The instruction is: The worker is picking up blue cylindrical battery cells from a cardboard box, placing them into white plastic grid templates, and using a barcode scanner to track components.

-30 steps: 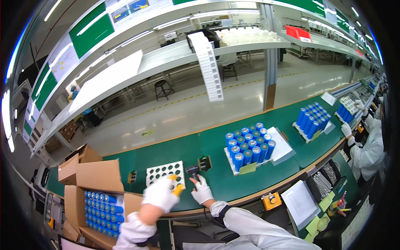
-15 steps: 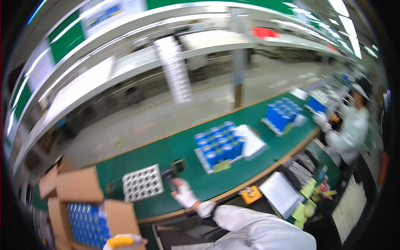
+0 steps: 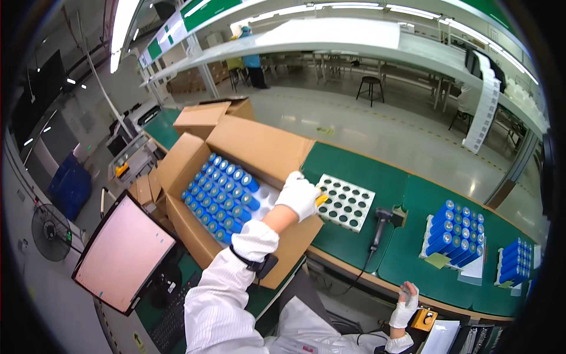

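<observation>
My left hand [image 3: 296,197], in a white glove, is closed around a yellow object [image 3: 321,200]; only its end shows, so its kind is hidden. It is raised between the open cardboard box [image 3: 259,144] and a white tray with round holes [image 3: 371,197]. Inside the box, blue cylindrical battery cells [image 3: 215,197] stand in rows, with bare white holder showing at the right side. My right hand [image 3: 404,305], gloved with bare fingertips, is held at the bench's front edge, fingers apart and slightly curled, holding nothing. A black handheld scanner [image 3: 380,230] lies beside the tray.
Blocks of blue cells [image 3: 454,233] stand in white holders on the green bench [image 3: 392,259] to the right. A monitor [image 3: 127,253] is at the left. Near my right hand is a yellow box-shaped device [image 3: 424,319]. A shelf [image 3: 348,50] spans the far side.
The view has swung left toward the box. My right hand has come away from the scanner to the bench's front edge. My left hand, still holding the yellow object, is now beside the holed tray.
</observation>
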Tool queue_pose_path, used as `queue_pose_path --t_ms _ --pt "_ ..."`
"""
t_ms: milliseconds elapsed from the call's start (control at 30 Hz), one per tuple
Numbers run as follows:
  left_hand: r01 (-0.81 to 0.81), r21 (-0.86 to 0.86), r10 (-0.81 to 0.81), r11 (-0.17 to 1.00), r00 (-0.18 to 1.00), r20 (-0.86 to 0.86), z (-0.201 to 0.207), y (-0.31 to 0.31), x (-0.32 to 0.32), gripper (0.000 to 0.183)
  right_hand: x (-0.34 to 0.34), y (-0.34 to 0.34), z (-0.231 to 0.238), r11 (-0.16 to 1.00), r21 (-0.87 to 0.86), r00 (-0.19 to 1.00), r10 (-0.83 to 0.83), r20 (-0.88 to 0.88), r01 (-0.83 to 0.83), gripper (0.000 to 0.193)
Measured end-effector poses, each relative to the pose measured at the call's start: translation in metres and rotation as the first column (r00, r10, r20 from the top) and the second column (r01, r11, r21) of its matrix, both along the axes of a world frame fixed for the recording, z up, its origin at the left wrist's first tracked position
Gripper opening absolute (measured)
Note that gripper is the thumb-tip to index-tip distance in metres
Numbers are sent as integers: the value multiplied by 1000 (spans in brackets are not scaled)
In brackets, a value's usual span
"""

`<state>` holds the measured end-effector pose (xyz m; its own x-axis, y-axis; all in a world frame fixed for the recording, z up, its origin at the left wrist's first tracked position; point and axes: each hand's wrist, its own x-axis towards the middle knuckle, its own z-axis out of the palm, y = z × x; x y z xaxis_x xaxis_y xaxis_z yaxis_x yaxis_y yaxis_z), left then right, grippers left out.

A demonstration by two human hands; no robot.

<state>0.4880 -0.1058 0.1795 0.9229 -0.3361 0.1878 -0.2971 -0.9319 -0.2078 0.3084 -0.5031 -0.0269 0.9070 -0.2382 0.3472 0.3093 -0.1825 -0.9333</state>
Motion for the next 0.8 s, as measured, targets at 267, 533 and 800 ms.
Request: queue_pose_path --t_ms 267,533,800 --pt "-39 189 91 981 957 -276 7 -16 -5 23 -30 42 -69 974 32 885 217 -412 -224 12" --pt "31 49 -19 998 970 -241 3 1 -8 30 -62 57 -200 722 -292 522 111 -846 -627 16" --pt "29 -11 -31 1000 968 -248 5 2 -8 25 -58 35 -259 937 46 365 181 -913 -347 21"
